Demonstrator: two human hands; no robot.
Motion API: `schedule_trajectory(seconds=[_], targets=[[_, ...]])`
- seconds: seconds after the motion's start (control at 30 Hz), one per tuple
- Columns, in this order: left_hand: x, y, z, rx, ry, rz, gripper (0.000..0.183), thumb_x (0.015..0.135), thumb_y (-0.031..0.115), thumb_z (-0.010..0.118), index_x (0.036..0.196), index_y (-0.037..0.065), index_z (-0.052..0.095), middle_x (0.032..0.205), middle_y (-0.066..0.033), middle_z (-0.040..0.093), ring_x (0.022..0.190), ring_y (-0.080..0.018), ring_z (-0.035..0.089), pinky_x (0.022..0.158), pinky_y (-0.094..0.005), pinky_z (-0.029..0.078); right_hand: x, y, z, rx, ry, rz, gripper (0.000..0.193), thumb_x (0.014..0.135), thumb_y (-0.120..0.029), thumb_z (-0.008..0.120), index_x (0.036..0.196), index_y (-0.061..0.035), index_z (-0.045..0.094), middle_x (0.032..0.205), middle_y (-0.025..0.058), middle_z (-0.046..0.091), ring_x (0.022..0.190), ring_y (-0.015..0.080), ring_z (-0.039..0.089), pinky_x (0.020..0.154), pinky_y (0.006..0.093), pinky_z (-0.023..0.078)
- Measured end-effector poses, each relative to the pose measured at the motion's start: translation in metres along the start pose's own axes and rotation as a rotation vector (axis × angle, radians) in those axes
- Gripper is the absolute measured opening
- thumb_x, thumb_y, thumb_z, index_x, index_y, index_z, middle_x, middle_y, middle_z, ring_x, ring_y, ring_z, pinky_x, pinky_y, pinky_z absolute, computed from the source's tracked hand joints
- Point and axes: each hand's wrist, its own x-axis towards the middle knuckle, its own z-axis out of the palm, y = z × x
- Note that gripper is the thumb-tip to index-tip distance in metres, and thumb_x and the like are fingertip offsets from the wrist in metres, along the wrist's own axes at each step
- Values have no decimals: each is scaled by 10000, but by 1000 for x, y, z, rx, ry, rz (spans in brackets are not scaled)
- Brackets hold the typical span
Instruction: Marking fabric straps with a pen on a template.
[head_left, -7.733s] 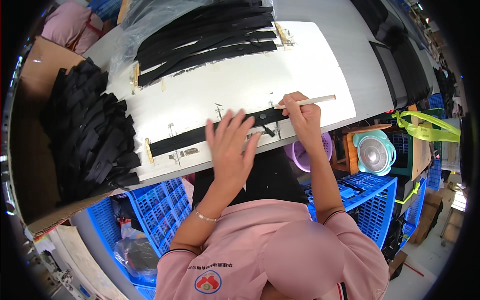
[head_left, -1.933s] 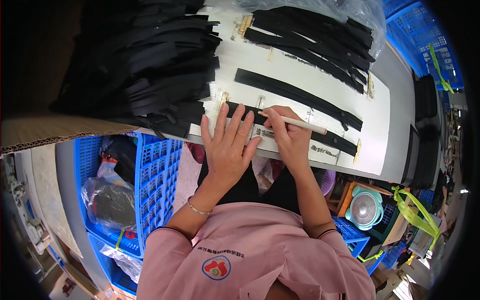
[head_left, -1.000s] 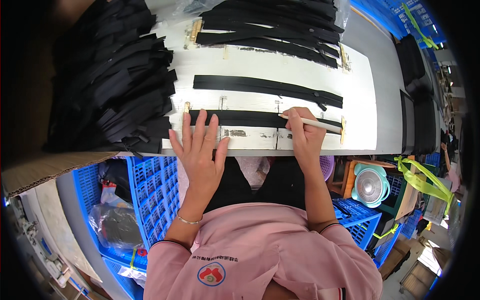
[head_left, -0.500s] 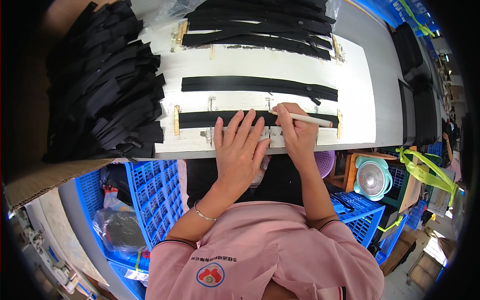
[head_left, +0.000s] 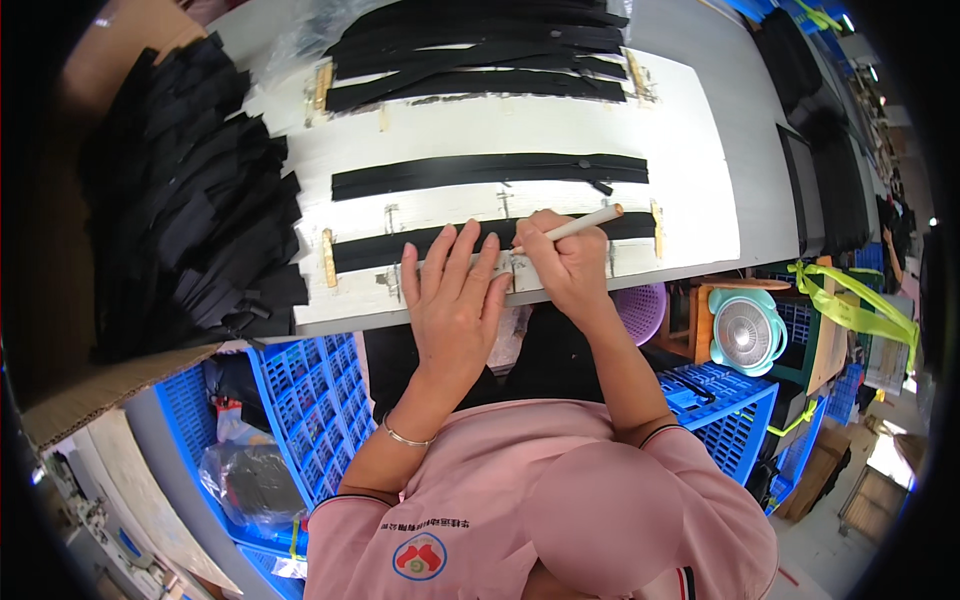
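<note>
On white board (head_left: 700, 170), black strips (head_left: 490, 172); blue crates (head_left: 310, 400) beneath.

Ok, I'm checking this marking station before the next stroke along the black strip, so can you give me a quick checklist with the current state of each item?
1. Left hand flat on the near black strip, fingers spread: ok.
2. Right hand grips the white pencil-like marker: ok.
3. Marker tip touching the strip: cannot tell, the fingers hide it.
4. Near strip lies straight between the tan end stops on the white board: ok.
5. Second strip lies apart from the hands, farther up the board: ok.
6. Pile of black strips at the left stays off the working lane: ok.
</note>
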Motion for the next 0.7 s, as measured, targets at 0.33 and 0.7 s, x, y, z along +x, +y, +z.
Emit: schedule_trajectory(seconds=[0.33, 0.7], targets=[[-2, 0, -1, 2, -27, 0, 390, 924, 198, 744, 1292, 71, 708, 1411, -105, 625, 1365, -304, 510, 1214, -545, 230, -6, 8, -85, 148, 277, 278, 225, 1018, -117, 593, 892, 18, 722, 748, 16, 646, 671, 53, 525, 609, 235, 402], [42, 48, 36, -221, 22, 66, 307, 892, 143, 767, 1194, 87, 741, 1347, -90, 660, 1306, -290, 555, 1193, -536, 275, -9, 30, -86, 116, 234, 289, 144, 987, -85, 636, 939, 31, 706, 800, 34, 678, 745, 85, 587, 666, 245, 461]])
